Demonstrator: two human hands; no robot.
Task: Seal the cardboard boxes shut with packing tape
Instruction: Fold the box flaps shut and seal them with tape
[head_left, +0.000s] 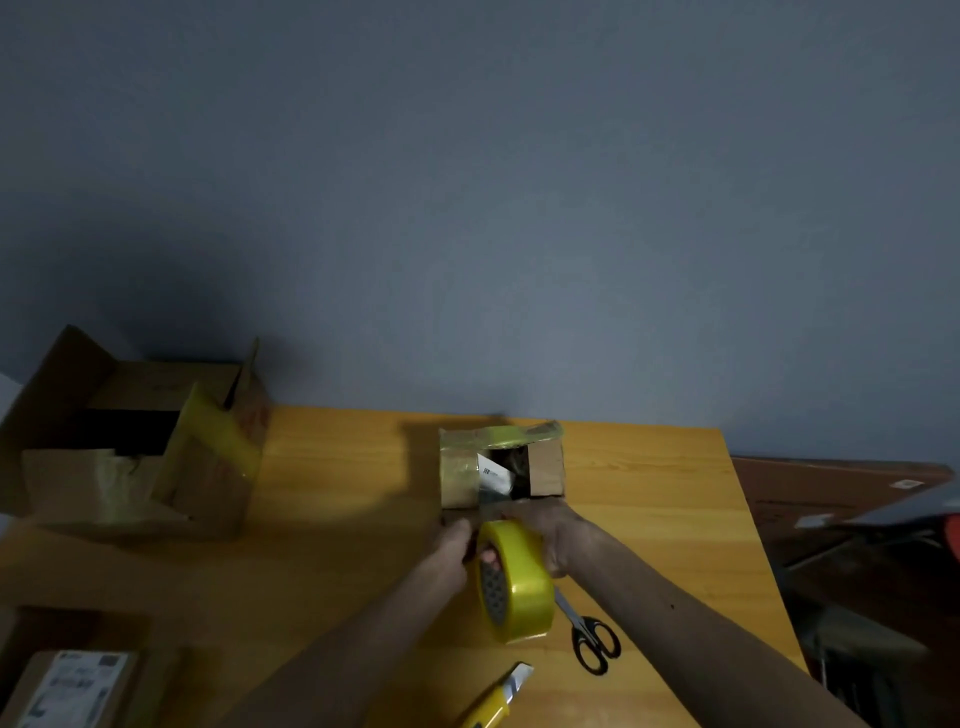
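Utility knife (498, 696) lay nearside of tape roll (514, 582). Just beyond roll, small box (501, 467) gaped. Left hand (454, 551) and right hand (558, 540) both gripped the roll, fingers curled. Risk: unheld flaps could spring apart, leaving tape wrinkled across the gap.

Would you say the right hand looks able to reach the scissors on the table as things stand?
Probably yes, once freed: the scissors lie uncovered on the table near the right hand, but that hand grips the tape roll and must let go first.
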